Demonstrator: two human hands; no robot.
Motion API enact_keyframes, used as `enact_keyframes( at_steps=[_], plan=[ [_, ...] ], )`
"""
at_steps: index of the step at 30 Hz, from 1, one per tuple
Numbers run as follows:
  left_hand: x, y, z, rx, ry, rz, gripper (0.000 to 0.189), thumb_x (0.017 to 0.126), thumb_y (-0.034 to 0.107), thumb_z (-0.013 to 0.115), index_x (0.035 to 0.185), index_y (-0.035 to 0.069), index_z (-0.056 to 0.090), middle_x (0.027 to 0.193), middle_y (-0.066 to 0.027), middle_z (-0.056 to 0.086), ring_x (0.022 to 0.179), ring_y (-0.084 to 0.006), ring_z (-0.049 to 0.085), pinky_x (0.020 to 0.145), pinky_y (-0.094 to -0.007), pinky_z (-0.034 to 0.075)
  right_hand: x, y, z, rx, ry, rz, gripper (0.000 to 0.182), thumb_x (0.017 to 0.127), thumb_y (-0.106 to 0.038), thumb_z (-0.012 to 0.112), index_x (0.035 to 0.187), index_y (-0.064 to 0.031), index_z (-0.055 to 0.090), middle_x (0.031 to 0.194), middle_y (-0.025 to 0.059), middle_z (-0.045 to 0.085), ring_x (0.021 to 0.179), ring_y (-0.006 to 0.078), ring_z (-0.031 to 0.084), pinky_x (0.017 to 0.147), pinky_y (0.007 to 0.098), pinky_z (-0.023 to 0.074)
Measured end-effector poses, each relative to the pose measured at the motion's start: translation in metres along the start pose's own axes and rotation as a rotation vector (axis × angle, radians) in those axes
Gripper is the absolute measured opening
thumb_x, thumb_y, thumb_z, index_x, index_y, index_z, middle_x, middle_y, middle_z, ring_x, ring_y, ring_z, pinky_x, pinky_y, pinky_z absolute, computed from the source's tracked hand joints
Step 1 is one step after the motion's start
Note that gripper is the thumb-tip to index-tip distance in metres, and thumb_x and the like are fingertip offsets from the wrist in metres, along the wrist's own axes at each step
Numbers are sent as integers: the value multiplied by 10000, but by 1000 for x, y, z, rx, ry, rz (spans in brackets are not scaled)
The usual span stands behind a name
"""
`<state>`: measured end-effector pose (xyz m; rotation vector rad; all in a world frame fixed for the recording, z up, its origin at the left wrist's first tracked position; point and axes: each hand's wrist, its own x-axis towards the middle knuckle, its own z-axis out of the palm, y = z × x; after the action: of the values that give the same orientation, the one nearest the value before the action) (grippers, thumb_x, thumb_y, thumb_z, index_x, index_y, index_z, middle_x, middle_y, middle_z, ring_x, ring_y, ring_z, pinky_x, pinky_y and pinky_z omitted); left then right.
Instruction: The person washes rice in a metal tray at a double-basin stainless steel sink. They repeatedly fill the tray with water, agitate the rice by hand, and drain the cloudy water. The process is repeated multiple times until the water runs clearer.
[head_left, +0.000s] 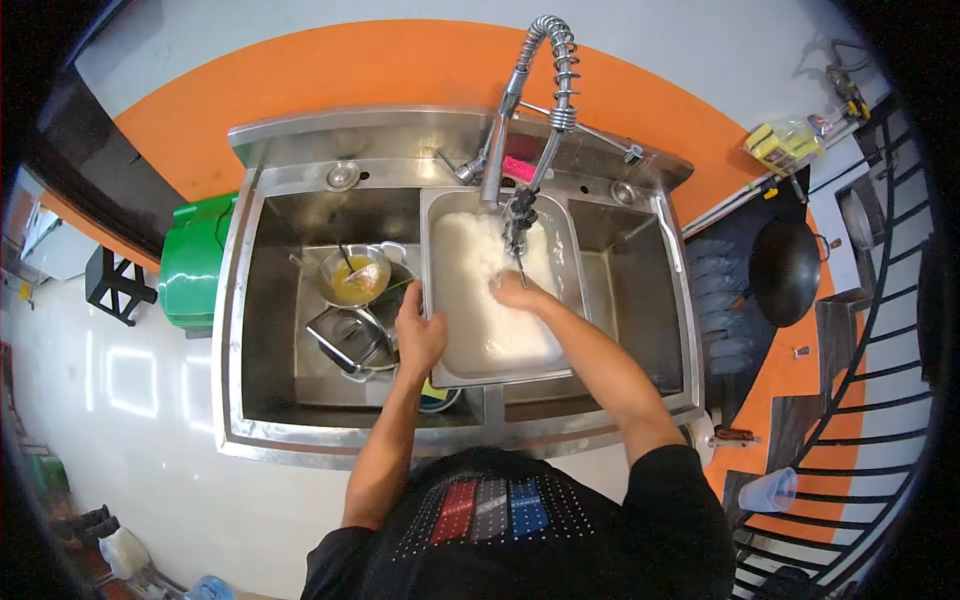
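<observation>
A deep rectangular stainless steel pan (453, 193) rests across the divider of a double-basin sink. It holds white grains that look like rice (469, 240), with cloudy water around them. My left hand (421, 334) grips the pan's left rim, thumb towards the inside. Inside the pan, my right hand (519, 291) reaches into the grains; its fingertips are hidden there. Just above that hand hangs the dark spray head (519, 217) of a spring-coil faucet (553, 45). Whether water is running from it I cannot tell.
The left basin (277, 300) holds a metal bowl (352, 277) of yellowish liquid with a utensil, plus metal lids (349, 337). Behind the faucet lies a pink brush (517, 167). A green bin (199, 262) stands left; a black wok (784, 271) is at right.
</observation>
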<state>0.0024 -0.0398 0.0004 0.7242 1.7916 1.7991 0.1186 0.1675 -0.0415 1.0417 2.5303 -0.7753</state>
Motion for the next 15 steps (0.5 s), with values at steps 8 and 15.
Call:
enact_keyframes(
  at_steps=[8,15],
  plan=[
    [-4,-9,0,69,30,-4,457,756,-29,536,1212,-59,527,1104,-225,651,1073,-293,626,934,-340,452,-76,-22,-24,-536,-321,-342,672,772,-444,689,1302,-54,553,1476,277,318,1352,481,322,1059,663,272],
    [-6,-2,-6,113,21,-13,457,755,-25,533,1211,-56,531,1114,-222,652,1084,-289,626,934,-339,454,-12,-38,-3,-586,-400,-231,395,748,-173,629,1091,22,644,1189,272,586,1119,392,575,999,490,439]
  ],
)
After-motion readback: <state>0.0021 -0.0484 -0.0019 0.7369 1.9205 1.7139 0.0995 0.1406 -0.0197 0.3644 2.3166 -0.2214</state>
